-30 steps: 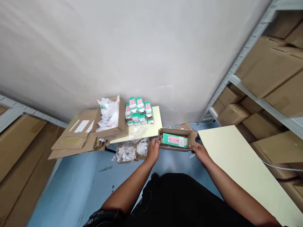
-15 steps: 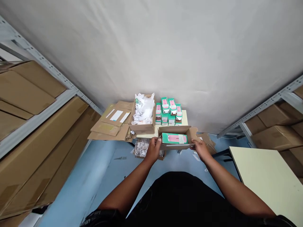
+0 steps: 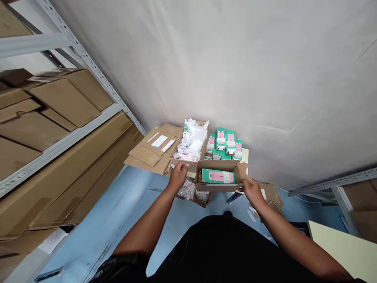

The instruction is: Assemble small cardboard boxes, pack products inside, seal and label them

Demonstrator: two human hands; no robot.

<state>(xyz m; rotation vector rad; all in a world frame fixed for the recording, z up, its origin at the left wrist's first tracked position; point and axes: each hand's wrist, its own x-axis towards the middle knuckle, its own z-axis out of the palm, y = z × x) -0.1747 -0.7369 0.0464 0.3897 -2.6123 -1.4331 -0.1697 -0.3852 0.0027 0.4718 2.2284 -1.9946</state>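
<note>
Gripping the carton [image 3: 219,184] by its right end, my right hand [image 3: 251,191] keeps closed fingers on it; a green box [image 3: 218,177] lies inside. My left hand [image 3: 178,176], half-curled and empty, has let go, now at the bin [image 3: 188,159] beyond.

— What stood on that little table [image 3: 245,152] by the wall?

— A box of white wrappings [image 3: 190,142], a stack of green-and-pink cartons [image 3: 225,142], and flattened cardboard [image 3: 151,149] hanging over its left edge.

I can't read the print on the green boxes [image 3: 225,142]. My left hand [image 3: 178,175] hides its own fingertips.
</note>
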